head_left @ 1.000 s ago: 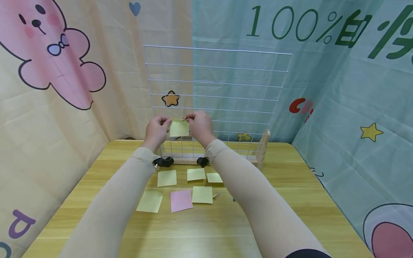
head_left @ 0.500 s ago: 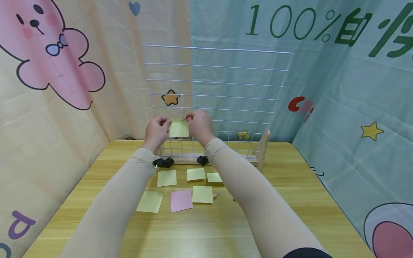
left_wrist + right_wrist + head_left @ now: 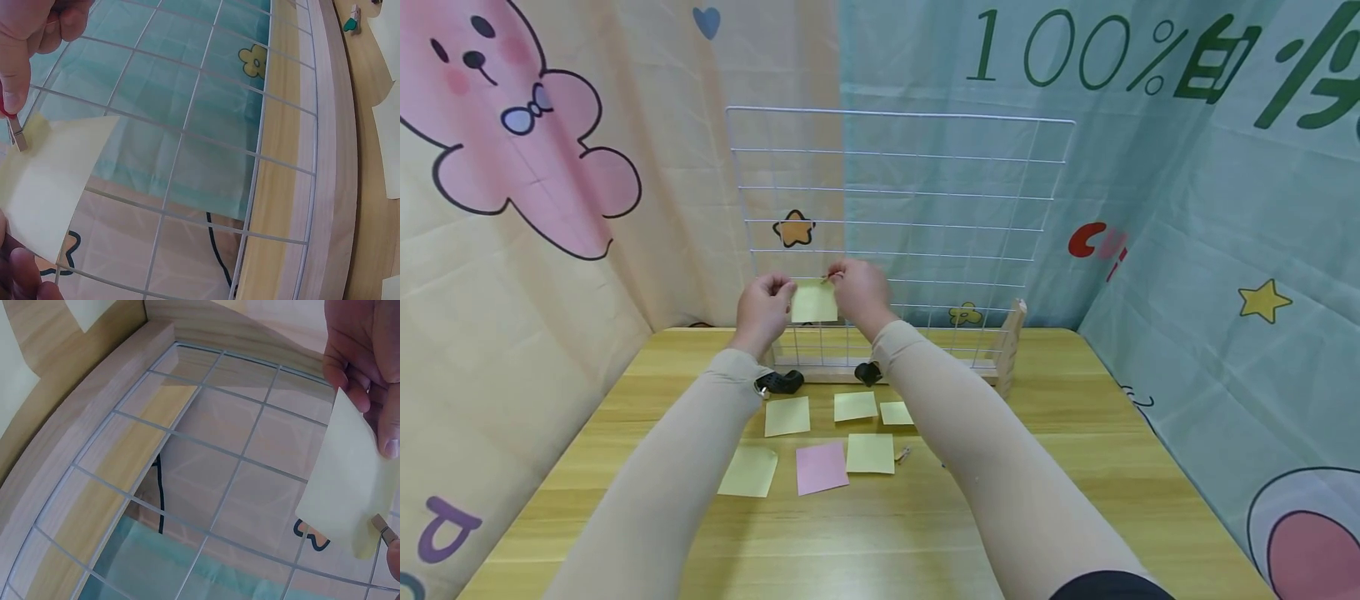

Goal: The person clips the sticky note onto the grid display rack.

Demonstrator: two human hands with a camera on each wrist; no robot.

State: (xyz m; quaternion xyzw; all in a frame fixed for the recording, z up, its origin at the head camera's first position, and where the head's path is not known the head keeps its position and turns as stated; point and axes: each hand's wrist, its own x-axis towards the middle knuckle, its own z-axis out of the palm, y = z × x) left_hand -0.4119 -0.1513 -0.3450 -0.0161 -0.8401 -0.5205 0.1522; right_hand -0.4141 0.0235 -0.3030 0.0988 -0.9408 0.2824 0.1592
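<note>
A pale yellow sticky note (image 3: 814,302) is held up against the lower left part of a white wire grid (image 3: 910,200). My left hand (image 3: 763,313) pinches the note at its left edge. At the note's upper right corner, my right hand (image 3: 861,296) grips a small wooden clothespin (image 3: 19,136) with a red piece on it. The clothespin's tip overlaps the note's edge in both wrist views, close to a grid wire. In the right wrist view, the left thumb (image 3: 390,445) lies beside the paper, which bends slightly.
A wooden base (image 3: 835,375) carries the grid on the table. In front lie several yellow notes (image 3: 870,453), a pink note (image 3: 822,468) and a small clothespin (image 3: 903,455). Near the base is a clothespin with a green heart (image 3: 352,21). Printed curtains hang behind and at the sides.
Both hands keep the note at nearly the same spot on the grid. My right hand and the clothespin shift only slightly, and the head view drifts a little.
</note>
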